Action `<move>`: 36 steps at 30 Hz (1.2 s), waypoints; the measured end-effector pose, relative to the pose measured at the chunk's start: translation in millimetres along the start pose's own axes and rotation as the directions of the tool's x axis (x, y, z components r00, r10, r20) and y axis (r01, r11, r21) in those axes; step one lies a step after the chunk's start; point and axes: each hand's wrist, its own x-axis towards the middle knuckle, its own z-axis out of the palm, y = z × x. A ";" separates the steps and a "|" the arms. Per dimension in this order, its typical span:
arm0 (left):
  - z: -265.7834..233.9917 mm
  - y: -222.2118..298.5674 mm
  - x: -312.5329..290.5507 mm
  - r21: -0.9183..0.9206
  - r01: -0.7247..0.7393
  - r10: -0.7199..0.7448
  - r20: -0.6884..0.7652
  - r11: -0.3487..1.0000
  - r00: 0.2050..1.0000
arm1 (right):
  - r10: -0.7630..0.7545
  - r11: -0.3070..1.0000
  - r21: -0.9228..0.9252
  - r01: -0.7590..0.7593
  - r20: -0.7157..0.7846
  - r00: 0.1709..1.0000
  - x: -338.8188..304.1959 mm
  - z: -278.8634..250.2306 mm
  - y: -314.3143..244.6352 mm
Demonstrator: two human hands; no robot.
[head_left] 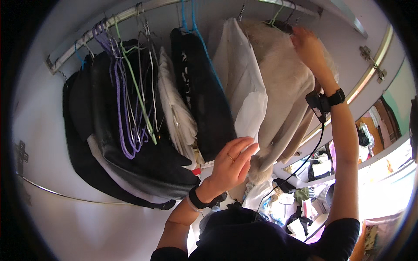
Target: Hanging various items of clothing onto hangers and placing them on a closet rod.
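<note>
My right hand (pixel 307 48) is raised to the top of a beige furry coat (pixel 281 74) on the rail. Its fingers are bent together at the coat's shoulder, close to a dark collar (pixel 284 28); the palm side is hidden. Lower down, my left hand (pixel 233 163) has its fingers stretched out beside the bottom of a white garment (pixel 248 93). I see nothing held in it, though whether the fingertips touch the cloth I cannot tell. A green hanger (pixel 275 16) hooks over the rail above the beige coat.
Along the metal rail (pixel 119 16) hang purple hangers (pixel 119 104), a long green hanger (pixel 138 89), dark jackets (pixel 143 169) and a cream garment (pixel 174 104). An open door with a hinge (pixel 372 63) stands right. Clothes lie heaped below. A black cable (pixel 300 167) trails from my right wrist.
</note>
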 end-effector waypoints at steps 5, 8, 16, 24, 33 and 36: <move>19.3 5.4 8.8 0.046 -0.041 0.036 0.108 0.998 0.993 | 0.261 0.954 -0.028 -0.299 0.569 0.780 -36.4 1.5 0.3; 32.0 -4.4 12.1 0.099 0.065 -0.070 0.051 0.993 0.996 | 0.295 0.943 -0.046 -0.330 0.573 0.765 -40.0 7.8 -6.8; 51.3 -8.4 41.0 0.081 0.064 -0.069 0.061 0.995 0.996 | 0.222 0.788 0.280 -0.548 0.701 0.678 -36.8 -3.0 -17.7; 66.7 5.5 111.8 0.028 -0.028 0.024 0.112 0.999 0.993 | 0.284 0.915 0.156 -0.372 0.406 0.869 -54.4 -30.1 57.1; 102.0 -65.8 158.6 0.142 0.213 -0.229 0.102 0.967 0.968 | 0.299 0.855 0.257 -0.451 0.468 0.832 -47.1 11.2 -3.4; 88.4 -78.6 142.5 -0.229 0.547 -0.532 0.131 0.805 0.837 | 0.302 0.784 0.412 -0.465 0.401 0.865 -49.5 22.1 -22.5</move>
